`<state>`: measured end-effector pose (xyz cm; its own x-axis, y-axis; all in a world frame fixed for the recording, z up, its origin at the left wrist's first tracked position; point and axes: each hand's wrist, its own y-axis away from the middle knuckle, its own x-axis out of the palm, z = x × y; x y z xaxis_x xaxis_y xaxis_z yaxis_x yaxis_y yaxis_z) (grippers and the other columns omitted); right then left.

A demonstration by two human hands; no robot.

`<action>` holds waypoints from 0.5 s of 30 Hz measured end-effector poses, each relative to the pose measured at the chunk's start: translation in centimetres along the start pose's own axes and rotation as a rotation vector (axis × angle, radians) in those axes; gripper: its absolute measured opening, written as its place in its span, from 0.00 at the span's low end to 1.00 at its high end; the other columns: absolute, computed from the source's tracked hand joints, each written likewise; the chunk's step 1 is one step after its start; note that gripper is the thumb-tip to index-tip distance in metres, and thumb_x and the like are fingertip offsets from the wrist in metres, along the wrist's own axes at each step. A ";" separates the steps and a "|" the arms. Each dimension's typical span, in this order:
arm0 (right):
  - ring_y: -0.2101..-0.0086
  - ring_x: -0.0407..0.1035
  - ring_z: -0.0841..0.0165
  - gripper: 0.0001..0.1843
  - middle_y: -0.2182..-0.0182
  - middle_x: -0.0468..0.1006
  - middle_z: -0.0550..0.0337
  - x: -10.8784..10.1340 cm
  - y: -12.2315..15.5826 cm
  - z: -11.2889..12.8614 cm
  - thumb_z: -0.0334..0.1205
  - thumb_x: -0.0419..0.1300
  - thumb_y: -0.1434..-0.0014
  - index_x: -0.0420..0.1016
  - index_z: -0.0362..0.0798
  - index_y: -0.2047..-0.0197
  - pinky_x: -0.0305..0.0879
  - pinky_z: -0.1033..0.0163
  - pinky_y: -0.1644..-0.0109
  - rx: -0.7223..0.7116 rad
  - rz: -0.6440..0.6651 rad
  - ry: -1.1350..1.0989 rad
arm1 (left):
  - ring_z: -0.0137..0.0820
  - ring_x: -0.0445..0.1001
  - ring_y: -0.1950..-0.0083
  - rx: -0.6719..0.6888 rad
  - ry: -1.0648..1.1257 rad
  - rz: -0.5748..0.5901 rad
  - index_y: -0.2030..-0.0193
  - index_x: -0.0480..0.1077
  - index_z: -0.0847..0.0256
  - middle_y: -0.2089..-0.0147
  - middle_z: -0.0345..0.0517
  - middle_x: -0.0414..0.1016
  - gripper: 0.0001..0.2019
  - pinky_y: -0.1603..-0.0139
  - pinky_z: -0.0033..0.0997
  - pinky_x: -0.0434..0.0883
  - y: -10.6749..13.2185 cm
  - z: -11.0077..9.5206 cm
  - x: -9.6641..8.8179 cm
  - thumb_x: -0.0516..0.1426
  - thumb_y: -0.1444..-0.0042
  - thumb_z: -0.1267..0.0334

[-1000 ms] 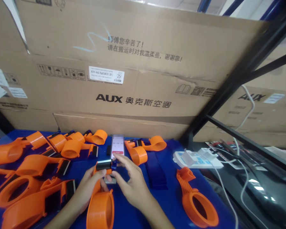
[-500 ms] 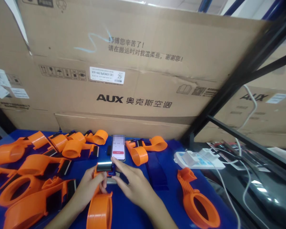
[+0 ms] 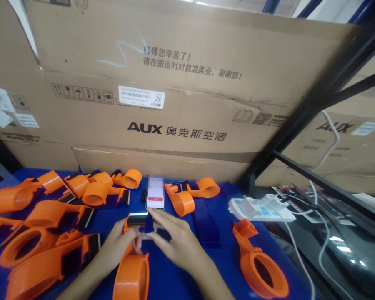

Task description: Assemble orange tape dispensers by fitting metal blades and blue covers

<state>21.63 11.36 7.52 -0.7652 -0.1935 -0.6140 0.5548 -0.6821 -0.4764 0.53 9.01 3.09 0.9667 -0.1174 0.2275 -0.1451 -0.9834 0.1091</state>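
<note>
An orange tape dispenser (image 3: pixel 131 275) is held upright in front of me, its ring at the bottom and its toothed metal blade (image 3: pixel 137 218) on top. My left hand (image 3: pixel 120 243) is closed around its neck below the blade. At the blade's right end, my right hand (image 3: pixel 175 237) grips a small dark blue plastic flap (image 3: pixel 148 223) between thumb and index finger. Just behind the hands lies a phone (image 3: pixel 155 193) with a lit screen. A silvery piece under the dispenser is mostly hidden.
Several orange tape dispensers (image 3: pixel 34 266) crowd the blue table's left side. More dispensers (image 3: pixel 184 203) lie behind on the right, and one dispenser (image 3: pixel 262 271) lies at front right. Blue strips (image 3: pixel 206 225) lie beside my right hand. A power strip (image 3: pixel 261 208) with white cables stands at the right edge. Cardboard (image 3: pixel 181 104) walls the back.
The blue flap at the blade's right end shows larger and more upright between my right fingers. Both hands stay nearly in place; the view shifts very slightly.
</note>
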 end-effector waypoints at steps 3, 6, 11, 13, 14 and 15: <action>0.49 0.79 0.62 0.36 0.37 0.74 0.55 0.2 0.0 -0.1 0.35 0.64 0.35 0.60 0.60 0.27 0.81 0.56 0.48 0.018 0.028 -0.014 | 0.36 0.78 0.72 -0.043 0.117 0.035 0.64 0.74 0.61 0.74 0.43 0.79 0.08 0.65 0.35 0.73 0.4 -0.1 -0.1 0.60 0.39 0.58; 0.48 0.78 0.61 0.39 0.37 0.75 0.56 0.6 0.1 0.0 0.32 0.62 0.35 0.56 0.60 0.25 0.79 0.54 0.45 -0.011 0.021 0.051 | 0.41 0.80 0.69 -0.110 0.289 0.141 0.58 0.76 0.61 0.72 0.49 0.82 0.12 0.62 0.39 0.74 0.9 -0.4 -0.3 0.61 0.41 0.54; 0.41 0.74 0.59 0.39 0.33 0.69 0.49 1.7 -0.1 0.8 0.35 0.55 0.29 0.43 0.53 0.21 0.75 0.52 0.40 -0.041 0.023 0.199 | 0.42 0.82 0.64 -0.145 0.351 0.120 0.57 0.76 0.61 0.68 0.49 0.84 0.12 0.58 0.40 0.76 1.4 -0.5 0.0 0.65 0.40 0.54; 0.39 0.71 0.57 0.41 0.30 0.64 0.46 2.1 -0.3 1.1 0.35 0.53 0.28 0.35 0.50 0.21 0.73 0.50 0.37 -0.045 0.043 0.268 | 0.40 0.83 0.61 -0.122 0.369 0.042 0.55 0.76 0.60 0.63 0.49 0.85 0.11 0.55 0.38 0.76 1.3 -0.5 0.2 0.67 0.41 0.57; 0.37 0.70 0.57 0.42 0.29 0.61 0.44 2.2 -0.4 1.3 0.35 0.53 0.28 0.31 0.48 0.21 0.72 0.50 0.36 -0.047 0.051 0.296 | 0.39 0.83 0.61 -0.121 0.383 0.012 0.53 0.76 0.60 0.61 0.49 0.85 0.12 0.55 0.38 0.76 1.2 -0.4 0.3 0.67 0.41 0.59; 0.36 0.67 0.57 0.43 0.28 0.59 0.44 2.3 -0.5 1.5 0.34 0.52 0.28 0.28 0.46 0.21 0.71 0.49 0.35 -0.048 0.058 0.319 | 0.39 0.82 0.61 -0.125 0.398 -0.007 0.51 0.75 0.59 0.60 0.48 0.85 0.13 0.56 0.37 0.76 1.1 -0.4 0.3 0.67 0.41 0.59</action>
<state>19.11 10.20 7.29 -0.5949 0.0051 -0.8038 0.6148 -0.6413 -0.4591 0.60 7.94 3.68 0.8147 -0.0235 0.5794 -0.1867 -0.9566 0.2237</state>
